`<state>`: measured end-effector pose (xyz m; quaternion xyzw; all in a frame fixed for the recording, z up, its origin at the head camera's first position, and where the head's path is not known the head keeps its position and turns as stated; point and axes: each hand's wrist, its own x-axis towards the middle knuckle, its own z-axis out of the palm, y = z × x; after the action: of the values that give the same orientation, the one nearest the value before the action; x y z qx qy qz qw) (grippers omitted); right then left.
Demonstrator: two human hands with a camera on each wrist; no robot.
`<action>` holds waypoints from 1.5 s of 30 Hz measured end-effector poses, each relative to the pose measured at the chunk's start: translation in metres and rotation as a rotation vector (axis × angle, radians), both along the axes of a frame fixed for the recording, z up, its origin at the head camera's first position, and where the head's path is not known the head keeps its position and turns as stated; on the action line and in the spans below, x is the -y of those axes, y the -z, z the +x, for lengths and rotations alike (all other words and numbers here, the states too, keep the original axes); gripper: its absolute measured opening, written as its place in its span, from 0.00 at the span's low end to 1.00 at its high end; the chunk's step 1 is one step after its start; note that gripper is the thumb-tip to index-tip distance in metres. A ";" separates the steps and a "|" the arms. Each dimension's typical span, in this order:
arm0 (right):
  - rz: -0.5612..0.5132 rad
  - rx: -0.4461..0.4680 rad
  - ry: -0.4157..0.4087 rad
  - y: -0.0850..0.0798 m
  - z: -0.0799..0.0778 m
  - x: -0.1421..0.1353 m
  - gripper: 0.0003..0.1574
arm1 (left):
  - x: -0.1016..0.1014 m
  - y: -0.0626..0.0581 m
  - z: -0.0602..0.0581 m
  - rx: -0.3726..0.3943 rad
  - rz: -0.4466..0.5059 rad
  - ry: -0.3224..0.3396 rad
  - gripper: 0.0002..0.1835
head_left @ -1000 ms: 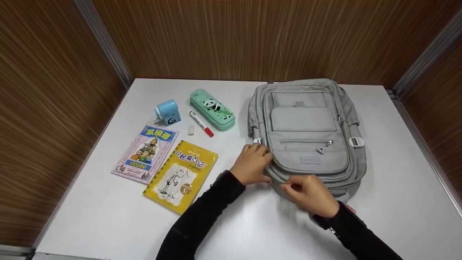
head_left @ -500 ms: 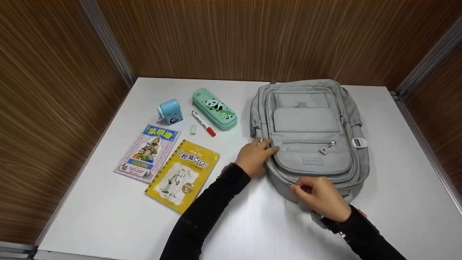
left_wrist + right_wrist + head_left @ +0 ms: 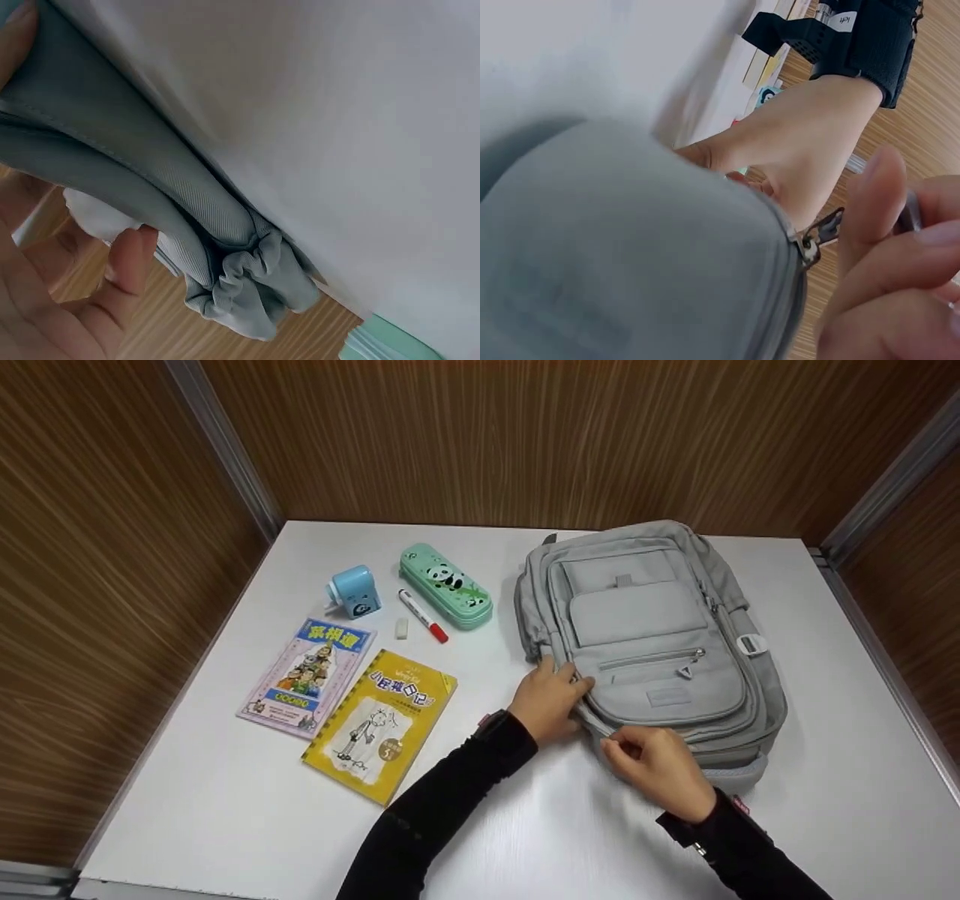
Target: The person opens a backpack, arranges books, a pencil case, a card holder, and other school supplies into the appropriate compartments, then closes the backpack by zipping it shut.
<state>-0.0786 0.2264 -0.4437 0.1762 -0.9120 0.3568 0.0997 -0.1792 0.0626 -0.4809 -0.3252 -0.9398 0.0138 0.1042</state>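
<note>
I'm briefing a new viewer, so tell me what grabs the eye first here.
The big gray backpack on the right of the table stands out first, the left hand holding its side and the right hand pinching a zipper pull near its lower edge. Then the yellow book and mint-green panda case show brightly to its left.

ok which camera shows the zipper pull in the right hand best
The right wrist view: the zipper pull shows large and close, gripped by the right hand. In the head view it can't be made out at that hand; the left wrist view doesn't show it.
</note>
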 end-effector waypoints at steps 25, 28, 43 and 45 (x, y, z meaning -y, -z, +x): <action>-0.147 0.348 -0.067 -0.009 0.004 -0.026 0.15 | 0.033 -0.010 -0.038 0.031 0.104 -0.089 0.26; -0.163 0.345 -0.059 -0.009 0.005 -0.023 0.14 | 0.031 -0.007 -0.041 -0.046 0.105 -0.076 0.21; 0.203 -0.134 0.144 0.011 -0.008 0.034 0.10 | 0.014 -0.027 -0.037 -0.128 -0.006 -0.029 0.09; 0.231 -0.192 0.159 0.016 -0.013 0.042 0.11 | 0.013 -0.031 -0.035 -0.116 -0.016 -0.018 0.09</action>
<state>-0.0912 0.1845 -0.4596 0.1470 -0.9443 0.2221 0.1931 -0.2147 0.0497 -0.4503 -0.3164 -0.9348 0.0411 0.1557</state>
